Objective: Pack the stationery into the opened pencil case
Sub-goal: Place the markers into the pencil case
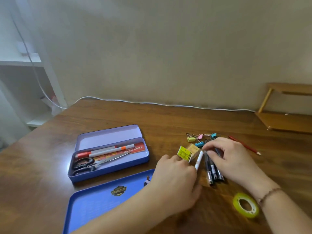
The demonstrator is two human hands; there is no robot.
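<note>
The opened blue pencil case (142, 158) lies left of centre and holds black-handled scissors (87, 163), two orange-and-white markers (109, 149) and a red ruler (135, 147). Its blue lid (94, 203) lies in front of it. My left hand (175, 181) is closed around the lower end of a white pen (199, 159). My right hand (228, 157) pinches the upper ends of a bundle of dark pens (213, 173), right beside the white pen's top. An eraser in a yellow sleeve (184, 152) stands just behind my left hand.
Several coloured binder clips (200, 138) lie behind the eraser. A red pencil (244, 145) lies to the right, and a yellow-green tape roll (245, 206) sits under my right wrist. A white cable (152, 103) runs along the wall. A wooden rack (287, 107) stands at the far right.
</note>
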